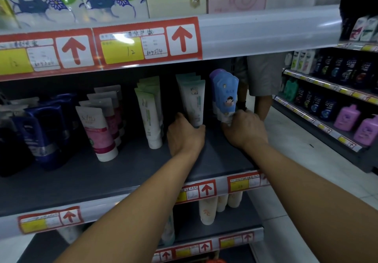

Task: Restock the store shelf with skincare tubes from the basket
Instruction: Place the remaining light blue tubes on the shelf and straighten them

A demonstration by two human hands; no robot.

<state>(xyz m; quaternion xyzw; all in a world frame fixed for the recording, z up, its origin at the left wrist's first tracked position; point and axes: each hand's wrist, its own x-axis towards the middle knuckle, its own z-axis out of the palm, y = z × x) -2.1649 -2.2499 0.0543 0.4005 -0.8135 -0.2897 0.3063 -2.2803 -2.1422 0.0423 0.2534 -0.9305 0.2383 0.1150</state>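
The light where I work is dim, and the shelf [126, 168] lies in deep shadow under the board above. Glare whitens one price label [122, 37]. The wide lens bends the edges, where bottles [347, 117] look blurred.

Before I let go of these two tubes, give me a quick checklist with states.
1. Left hand has a grip on the base of the white-teal tube: ok.
2. Right hand has a grip on the base of the blue tube: ok.
3. Both tubes stand cap-down on the shelf: cannot tell, the hands hide the caps.
4. White-teal tube upright: ok, slight lean.
5. Free shelf space in front: ok.
6. Basket in view for the next pick: not ok.
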